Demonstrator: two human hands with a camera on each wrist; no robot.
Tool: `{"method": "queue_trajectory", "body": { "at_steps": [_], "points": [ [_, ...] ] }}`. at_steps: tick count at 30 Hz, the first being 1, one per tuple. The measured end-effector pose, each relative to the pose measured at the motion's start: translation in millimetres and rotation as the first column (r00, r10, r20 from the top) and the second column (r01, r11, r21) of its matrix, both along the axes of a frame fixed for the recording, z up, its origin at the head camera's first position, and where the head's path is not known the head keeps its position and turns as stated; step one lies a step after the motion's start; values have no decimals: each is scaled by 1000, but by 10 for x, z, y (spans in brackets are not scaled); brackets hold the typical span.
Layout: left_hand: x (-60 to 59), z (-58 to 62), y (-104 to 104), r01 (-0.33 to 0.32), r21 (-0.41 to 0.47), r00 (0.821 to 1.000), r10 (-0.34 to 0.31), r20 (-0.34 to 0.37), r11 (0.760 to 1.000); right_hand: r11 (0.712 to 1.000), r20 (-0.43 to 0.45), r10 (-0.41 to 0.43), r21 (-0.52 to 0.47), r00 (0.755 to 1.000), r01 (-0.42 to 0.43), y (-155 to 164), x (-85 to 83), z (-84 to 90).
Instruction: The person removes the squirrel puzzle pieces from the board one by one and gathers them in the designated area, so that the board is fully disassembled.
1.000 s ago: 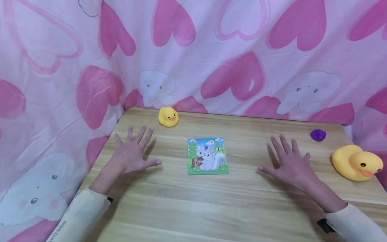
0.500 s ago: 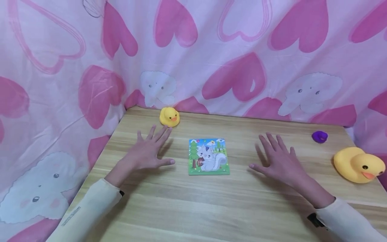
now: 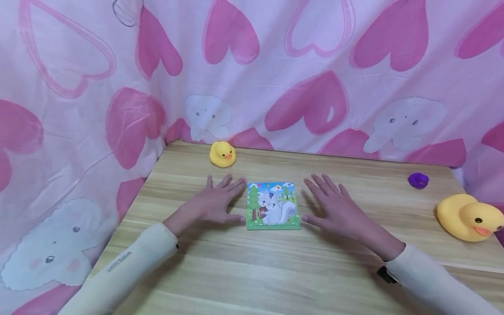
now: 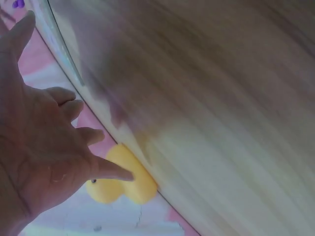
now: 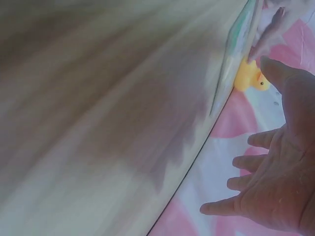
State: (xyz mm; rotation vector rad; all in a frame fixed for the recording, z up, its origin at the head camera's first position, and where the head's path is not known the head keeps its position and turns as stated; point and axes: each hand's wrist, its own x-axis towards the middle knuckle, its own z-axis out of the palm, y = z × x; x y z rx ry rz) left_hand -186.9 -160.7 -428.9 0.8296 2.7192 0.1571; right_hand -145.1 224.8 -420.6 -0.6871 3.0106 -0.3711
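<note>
Cardboard or thin wood, by the look of it: the puzzle board is a small flat square printed with a cartoon squirrel and trees; which of the two materials cannot be told.
Where it lies: flat on the wooden table, about the middle, between the two hands.
Left hand: palm down, fingers spread and straight, the tips just beside the board's left edge, the thumb near its lower left corner; it holds nothing.
Right hand: palm down, fingers spread and straight, just beside the board's right edge, the thumb close to the lower right corner; it holds nothing.
Contact: from the head view I cannot tell whether any fingertip touches the board; the wrist views are blurred.
Likely handling: light and stiff, judged from its thinness; it sits flush with the table, so the top face gives no purchase, and the glossy print may be slippery.
If made of loose pieces: tilting could spill them, though no seams are plain enough to be sure.
Where to take hold: the two side edges, one hand each, or slide it to the table's rim to get under it.
Around: small yellow duck at the back left, large yellow duck and purple toy well apart on the right, pink heart cloth behind.
</note>
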Motion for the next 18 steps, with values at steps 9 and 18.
{"method": "queue_trajectory", "body": {
  "at_steps": [9, 18],
  "points": [
    [-10, -63, 156, -2, -38, 999, 4, 46, 999, 995, 28, 100, -19, 995, -100, -307, -140, 38],
    [17, -57, 161, -11, -36, 998, 13, 64, 999, 992, 69, 124, -26, 990, -122, -715, -324, 27]
  ]
}}
